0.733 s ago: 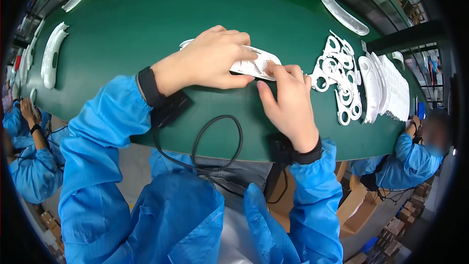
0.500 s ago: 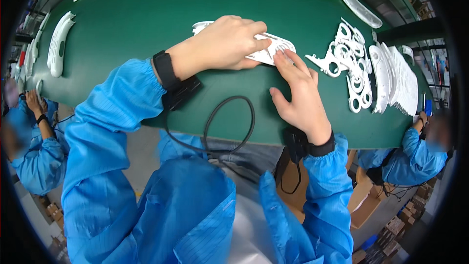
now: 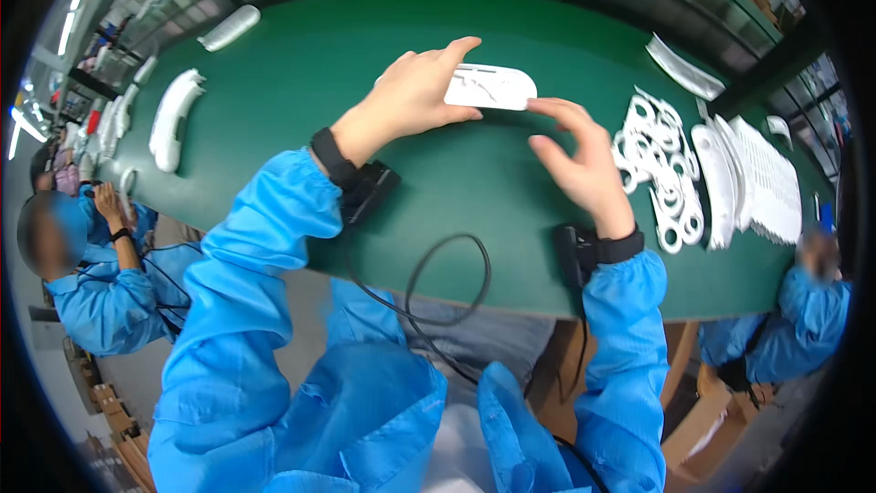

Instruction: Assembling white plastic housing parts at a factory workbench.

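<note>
A long white plastic shell (image 3: 497, 89) with a rounded right end is at the far middle of the table. My left hand (image 3: 411, 96) covers its left part, the thumb along the near edge and a finger raised at the far side, gripping it. Thin dark lines or recesses show on the face turned up. At the rounded end, a fingertip of my right hand (image 3: 584, 160) touches or nearly touches the near corner. That hand is otherwise spread, thumb apart from the fingers, with nothing in it.
To the right lie a heap of white ring-shaped parts (image 3: 659, 160) and a row of stacked white shells (image 3: 766, 178). Another white shell (image 3: 173, 119) rests at left. A black cable (image 3: 488, 265) loops near the table's front edge. Co-workers in blue sit on both sides.
My head view has tilted up, showing more beyond the table. My left hand's finger has lifted from the shell, and my right hand has drawn back from its face to its end.
</note>
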Demonstrator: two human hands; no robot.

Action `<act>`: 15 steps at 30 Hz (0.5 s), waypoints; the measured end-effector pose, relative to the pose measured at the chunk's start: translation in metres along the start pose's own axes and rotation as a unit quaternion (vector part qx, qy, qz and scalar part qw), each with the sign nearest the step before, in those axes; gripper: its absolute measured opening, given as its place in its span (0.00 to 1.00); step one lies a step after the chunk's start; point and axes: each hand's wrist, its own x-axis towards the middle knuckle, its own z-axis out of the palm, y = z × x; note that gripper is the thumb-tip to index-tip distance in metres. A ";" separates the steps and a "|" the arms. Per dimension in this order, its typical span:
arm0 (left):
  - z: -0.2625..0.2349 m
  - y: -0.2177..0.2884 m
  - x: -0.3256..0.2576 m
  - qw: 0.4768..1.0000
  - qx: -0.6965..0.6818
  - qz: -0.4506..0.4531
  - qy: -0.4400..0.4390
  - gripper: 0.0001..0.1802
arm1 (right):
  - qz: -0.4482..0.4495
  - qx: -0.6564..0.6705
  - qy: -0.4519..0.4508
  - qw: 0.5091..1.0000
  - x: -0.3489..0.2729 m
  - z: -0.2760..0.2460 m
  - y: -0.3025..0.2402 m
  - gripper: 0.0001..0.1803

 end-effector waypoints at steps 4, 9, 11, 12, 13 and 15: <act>-0.006 -0.037 0.063 0.991 0.096 -0.060 0.065 0.45 | -0.014 0.074 0.101 0.992 0.006 0.014 -0.001 0.06; 0.028 -0.107 0.135 0.978 0.194 -0.074 0.026 0.45 | -0.024 0.123 -0.018 0.992 -0.016 0.040 -0.007 0.05; 0.036 -0.097 0.145 0.971 0.217 -0.078 -0.057 0.45 | 0.007 0.115 0.040 0.993 -0.026 0.029 -0.007 0.05; 0.042 -0.095 0.145 0.975 0.214 -0.066 -0.002 0.44 | 0.020 0.120 0.049 0.991 -0.030 0.024 -0.005 0.05; 0.048 -0.081 0.146 0.977 0.205 -0.045 0.042 0.44 | 0.001 0.108 0.062 0.992 -0.033 0.017 -0.008 0.04; 0.026 -0.070 0.145 0.974 -0.200 0.012 0.107 0.34 | -0.019 0.092 0.081 0.992 -0.032 0.012 -0.008 0.03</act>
